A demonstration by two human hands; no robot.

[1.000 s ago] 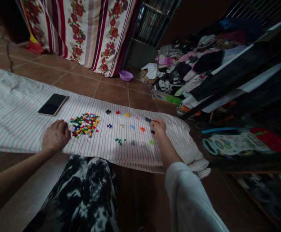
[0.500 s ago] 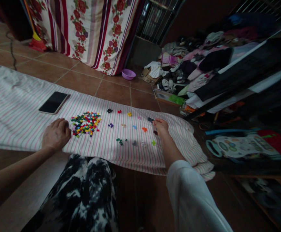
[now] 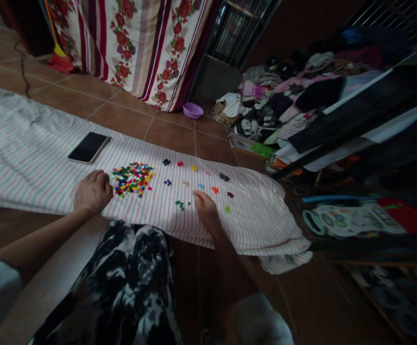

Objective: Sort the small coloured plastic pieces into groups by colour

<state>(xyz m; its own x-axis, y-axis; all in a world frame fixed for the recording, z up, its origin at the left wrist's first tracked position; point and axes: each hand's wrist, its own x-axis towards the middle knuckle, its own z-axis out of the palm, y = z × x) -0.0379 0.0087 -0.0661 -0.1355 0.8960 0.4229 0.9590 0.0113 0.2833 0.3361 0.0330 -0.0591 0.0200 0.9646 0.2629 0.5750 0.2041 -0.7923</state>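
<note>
A mixed pile of small coloured pieces (image 3: 133, 178) lies on the striped cloth (image 3: 151, 213). My left hand (image 3: 94, 190) rests on the cloth just left of the pile, its fingers curled; whether anything is under them is hidden. To the right, small groups sorted by colour form rows, among them black (image 3: 166, 162), yellow (image 3: 194, 168), purple (image 3: 167, 182), orange (image 3: 214, 190) and dark green (image 3: 180, 205). My right hand (image 3: 205, 205) hovers over the lower row, thumb and fingers pressed together, between the dark green and lime green (image 3: 227, 209) groups. Anything in its pinch is too small to make out.
A phone (image 3: 89, 147) lies on the cloth behind my left hand. Beyond the cloth are a purple basin (image 3: 193, 110) on the tiled floor, a flowered curtain (image 3: 140, 52) and heaped clothes (image 3: 265, 96). A dark rack stands at the right.
My right hand has moved left, away from the dark grey group at the right end, to above the lower row. My left hand stays beside the pile. The view has shifted slightly.
</note>
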